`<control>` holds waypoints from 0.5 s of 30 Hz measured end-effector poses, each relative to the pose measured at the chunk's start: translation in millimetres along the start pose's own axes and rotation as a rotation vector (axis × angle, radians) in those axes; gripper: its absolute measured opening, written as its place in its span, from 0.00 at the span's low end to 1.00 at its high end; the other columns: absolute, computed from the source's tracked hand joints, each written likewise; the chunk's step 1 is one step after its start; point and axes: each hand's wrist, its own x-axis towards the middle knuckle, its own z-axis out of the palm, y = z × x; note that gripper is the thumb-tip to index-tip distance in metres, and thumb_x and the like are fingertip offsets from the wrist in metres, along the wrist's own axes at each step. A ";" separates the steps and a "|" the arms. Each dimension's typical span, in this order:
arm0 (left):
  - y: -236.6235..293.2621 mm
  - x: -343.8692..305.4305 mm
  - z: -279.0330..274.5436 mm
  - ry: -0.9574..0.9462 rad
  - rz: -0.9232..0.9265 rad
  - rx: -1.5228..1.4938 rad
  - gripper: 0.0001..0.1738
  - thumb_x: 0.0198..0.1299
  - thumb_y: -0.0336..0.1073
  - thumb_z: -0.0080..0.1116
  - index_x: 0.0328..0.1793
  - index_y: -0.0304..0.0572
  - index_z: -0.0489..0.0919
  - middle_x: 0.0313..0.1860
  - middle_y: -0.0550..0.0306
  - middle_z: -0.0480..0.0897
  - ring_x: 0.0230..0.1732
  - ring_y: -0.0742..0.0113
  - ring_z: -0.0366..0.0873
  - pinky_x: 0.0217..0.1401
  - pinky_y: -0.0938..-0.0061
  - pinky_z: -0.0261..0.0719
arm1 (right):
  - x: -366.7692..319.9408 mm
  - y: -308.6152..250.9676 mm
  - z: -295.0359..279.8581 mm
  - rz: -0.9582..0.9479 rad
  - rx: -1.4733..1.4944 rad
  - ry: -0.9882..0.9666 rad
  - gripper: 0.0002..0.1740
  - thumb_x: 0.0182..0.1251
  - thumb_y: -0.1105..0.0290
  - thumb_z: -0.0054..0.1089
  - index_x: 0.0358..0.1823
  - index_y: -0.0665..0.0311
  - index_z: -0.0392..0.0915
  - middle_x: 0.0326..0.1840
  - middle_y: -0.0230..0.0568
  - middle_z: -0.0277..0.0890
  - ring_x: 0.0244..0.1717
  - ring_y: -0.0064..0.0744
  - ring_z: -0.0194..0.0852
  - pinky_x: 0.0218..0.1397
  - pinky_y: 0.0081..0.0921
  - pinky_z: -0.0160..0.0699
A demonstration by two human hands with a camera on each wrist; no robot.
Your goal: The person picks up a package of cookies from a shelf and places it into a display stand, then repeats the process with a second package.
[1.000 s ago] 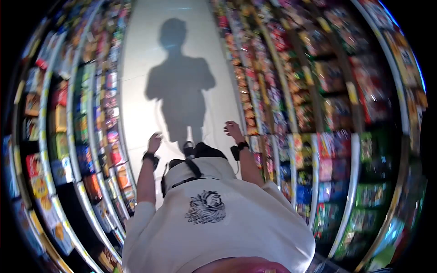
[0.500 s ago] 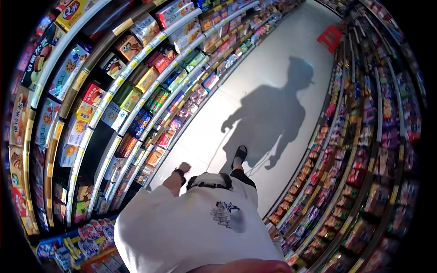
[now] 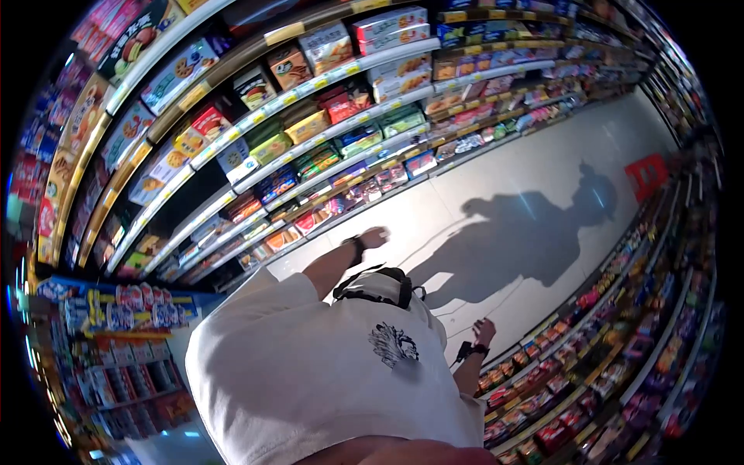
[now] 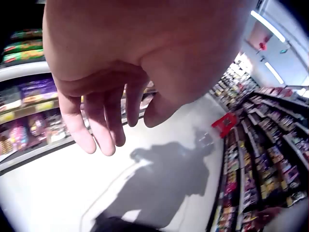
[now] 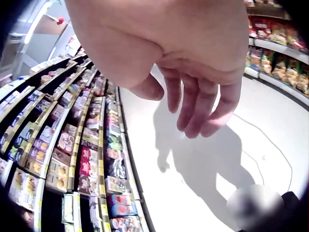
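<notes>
My left hand hangs beside the snack shelves, a dark band on its wrist. Seen from the left wrist, the same hand has loosely bent fingers over bare floor and nothing in them. Across the body, my right hand hangs near the lower shelves on the other side, a dark device at its wrist. In the right wrist view, that hand also dangles with relaxed fingers and holds nothing.
Shelves of boxed and bagged snacks line one side, with packets on the other. A red object stands down the aisle. A blue-edged display stands at the lower left. A shadow lies on the pale floor.
The head view has turned towards the boxed shelves, so the aisle runs more sideways. The right hand, out of sight half a second ago, shows again. Neither hand has taken hold of anything.
</notes>
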 end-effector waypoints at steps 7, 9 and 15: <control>171.2 83.8 -58.1 -0.106 -0.034 -0.328 0.18 0.62 0.39 0.54 0.56 0.42 0.77 0.42 0.47 0.84 0.43 0.54 0.82 0.49 0.64 0.79 | 45.5 -115.3 88.1 -0.094 -0.274 -0.265 0.17 0.72 0.58 0.48 0.56 0.60 0.71 0.44 0.42 0.80 0.42 0.34 0.80 0.38 0.31 0.81; 128.8 88.7 -35.4 -0.089 -0.086 -0.379 0.19 0.60 0.41 0.56 0.55 0.42 0.78 0.41 0.45 0.84 0.42 0.54 0.83 0.48 0.62 0.79 | 58.5 -102.7 105.2 -0.130 -0.384 -0.385 0.16 0.72 0.60 0.49 0.56 0.57 0.71 0.40 0.39 0.81 0.37 0.32 0.82 0.35 0.31 0.81; -64.7 18.8 49.7 -0.108 -0.375 -0.060 0.05 0.54 0.36 0.56 0.28 0.47 0.79 0.18 0.60 0.77 0.19 0.67 0.75 0.23 0.69 0.71 | 174.8 99.1 64.2 -0.467 -1.156 -0.435 0.13 0.70 0.64 0.51 0.42 0.64 0.80 0.35 0.44 0.82 0.32 0.33 0.81 0.27 0.31 0.79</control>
